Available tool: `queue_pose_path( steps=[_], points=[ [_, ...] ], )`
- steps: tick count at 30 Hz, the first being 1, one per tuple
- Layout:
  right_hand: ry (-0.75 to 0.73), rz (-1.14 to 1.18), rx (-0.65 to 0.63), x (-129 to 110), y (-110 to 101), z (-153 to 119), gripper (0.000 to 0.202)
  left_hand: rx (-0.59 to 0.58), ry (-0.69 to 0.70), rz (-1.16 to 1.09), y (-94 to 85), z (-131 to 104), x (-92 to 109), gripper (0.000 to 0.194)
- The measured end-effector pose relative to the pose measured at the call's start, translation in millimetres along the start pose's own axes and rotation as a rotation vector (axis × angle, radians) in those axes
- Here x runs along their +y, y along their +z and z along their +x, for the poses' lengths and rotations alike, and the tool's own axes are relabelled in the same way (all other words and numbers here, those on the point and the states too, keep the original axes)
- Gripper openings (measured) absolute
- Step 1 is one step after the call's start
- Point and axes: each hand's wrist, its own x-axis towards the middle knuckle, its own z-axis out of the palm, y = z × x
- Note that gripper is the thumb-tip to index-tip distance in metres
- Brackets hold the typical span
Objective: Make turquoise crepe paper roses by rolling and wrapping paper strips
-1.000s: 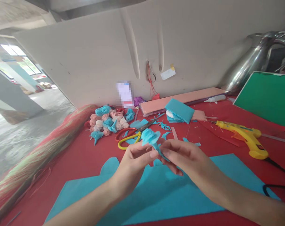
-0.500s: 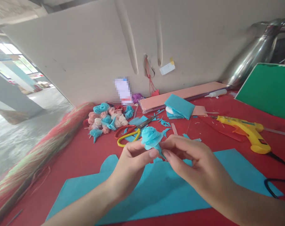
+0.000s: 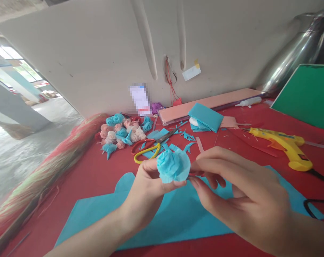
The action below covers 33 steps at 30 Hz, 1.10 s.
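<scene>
A blue crepe paper rose [image 3: 169, 166] faces me above the middle of the table, its petals layered round a folded centre. My left hand [image 3: 151, 184] grips it from the left, thumb in front beneath the petals. On the other side, my right hand [image 3: 239, 191] pinches with thumb and fingertips at the rose's base; the stem itself is hidden. Beneath both hands lies a large sheet of blue crepe paper [image 3: 97, 217]. Just behind the rose are scissors [image 3: 153, 147] with red and yellow handles, among blue paper scraps [image 3: 187, 136].
Finished blue, pink and white paper roses [image 3: 121, 134] lie in a pile at the back left. A yellow glue gun [image 3: 287, 144] rests on the right, near a green board [image 3: 306, 98] and a metal jug [image 3: 293, 53]. Folded blue paper [image 3: 206, 116] and a phone [image 3: 140, 100] are at the back.
The rose has turned so its open face points towards me and its stem no longer shows. My right hand has rolled and shifted slightly at the base.
</scene>
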Motion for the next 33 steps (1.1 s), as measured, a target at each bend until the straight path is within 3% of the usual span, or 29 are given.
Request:
queue_pose_path(
  steps=[6, 15, 21, 27, 33],
  points=[
    [-0.053, -0.131, -0.01, 3.4, -2.0, -3.7, 0.01, -0.019, 0.11, 0.052, -1.5, -0.2, -0.4, 0.014],
    [-0.017, -0.02, -0.007, 3.3, 0.7, 1.0, 0.014, -0.041, 0.068, -0.009, -1.8, 0.1, -3.0, 0.012],
    [-0.034, -0.137, -0.019, 1.4, -4.6, -3.8, 0.004, -0.017, 0.058, -0.009, 0.9, -1.7, -1.1, 0.016],
    [-0.059, -0.162, -0.022, 2.3, -4.7, -2.2, 0.008, -0.024, 0.084, -0.004, 1.2, -1.0, -2.9, 0.012],
    [-0.012, -0.041, 0.019, 0.7, -2.6, -0.5, 0.014, -0.03, 0.092, 0.006, 2.6, -0.4, -3.4, 0.011]
  ],
)
